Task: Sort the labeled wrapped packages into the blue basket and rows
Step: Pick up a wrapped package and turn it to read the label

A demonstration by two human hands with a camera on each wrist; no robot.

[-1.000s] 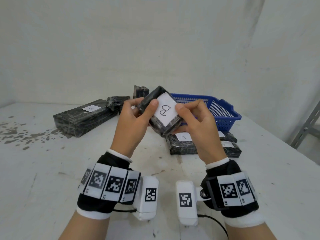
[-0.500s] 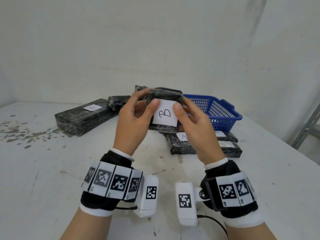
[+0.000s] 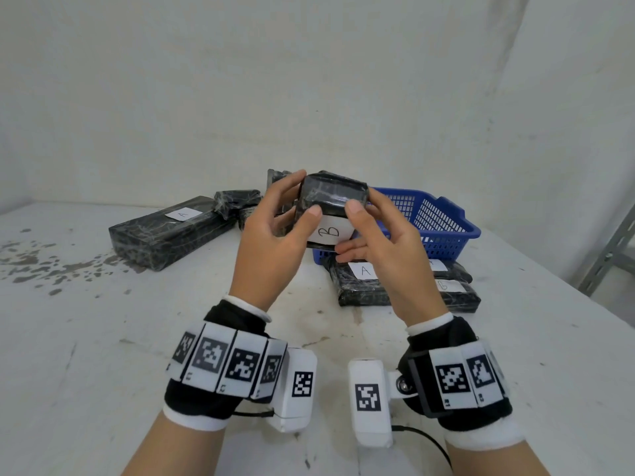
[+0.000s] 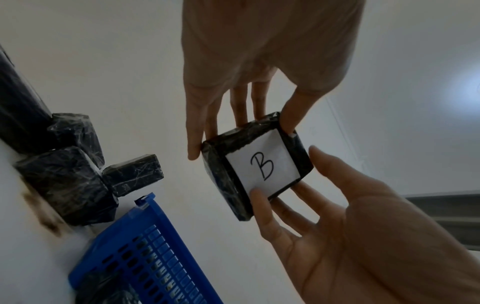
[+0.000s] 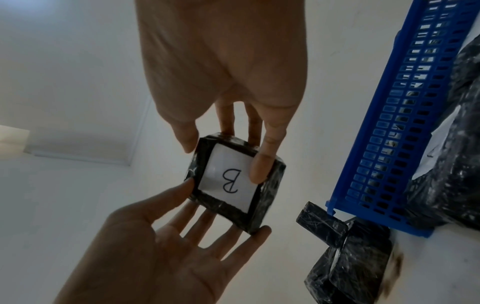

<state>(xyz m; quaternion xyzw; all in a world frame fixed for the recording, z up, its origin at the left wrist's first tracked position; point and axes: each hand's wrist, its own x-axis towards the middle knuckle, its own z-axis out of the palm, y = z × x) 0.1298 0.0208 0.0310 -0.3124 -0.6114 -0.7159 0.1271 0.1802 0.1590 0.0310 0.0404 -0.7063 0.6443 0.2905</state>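
Item, B-labelled wrapped package (image 3: 330, 204): I held it above the white table's (image 3: 103, 338) far middle, before the blue basket (image 3: 443, 221), left hand (image 3: 275, 242) and right hand (image 3: 381, 242) pinching opposite edges; judged light, stiff, slick-filmed, best gripped at its sides.

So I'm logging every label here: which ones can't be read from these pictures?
- Far small packages, head view: no label faces the camera.
- Package behind the A package, head view: right hand covers its label.
- Blue basket contents, wrist views: dark, blurred.
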